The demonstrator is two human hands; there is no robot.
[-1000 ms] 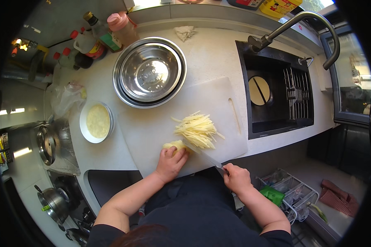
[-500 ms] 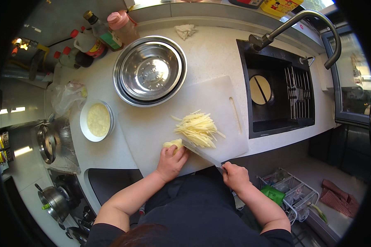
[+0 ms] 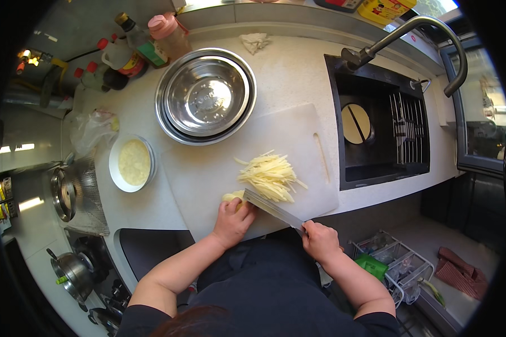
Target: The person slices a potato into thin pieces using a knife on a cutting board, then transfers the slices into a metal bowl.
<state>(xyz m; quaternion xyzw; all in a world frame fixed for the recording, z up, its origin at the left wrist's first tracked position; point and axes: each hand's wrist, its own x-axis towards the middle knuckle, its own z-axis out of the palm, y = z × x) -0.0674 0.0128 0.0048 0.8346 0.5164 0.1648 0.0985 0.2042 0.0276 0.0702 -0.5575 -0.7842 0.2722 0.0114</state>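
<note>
My left hand [image 3: 233, 223] presses down on pale yellow potato slices [image 3: 233, 196] near the front edge of the white cutting board [image 3: 199, 180]. Its fingers are curled over them, so part of the slices is hidden. In my right hand [image 3: 321, 241] is the handle of a kitchen knife [image 3: 273, 210]. The blade slants up and to the left, its tip end beside the left fingertips, against the slices. Just beyond the blade lies a loose heap of thin potato shreds [image 3: 270, 176].
Nested steel bowls [image 3: 164, 124] stand behind the board. Left of it is a white bowl [image 3: 114, 174] with pale yellow contents, near a plastic bag [image 3: 90, 132]. Bottles [image 3: 146, 48] line the back left. A black sink [image 3: 333, 112] with a tall faucet [image 3: 399, 32] is at right.
The knife blade has risen slightly and shifted a little left toward the left fingertips. My left hand stays on the slices, and the heap of shreds looks the same.
</note>
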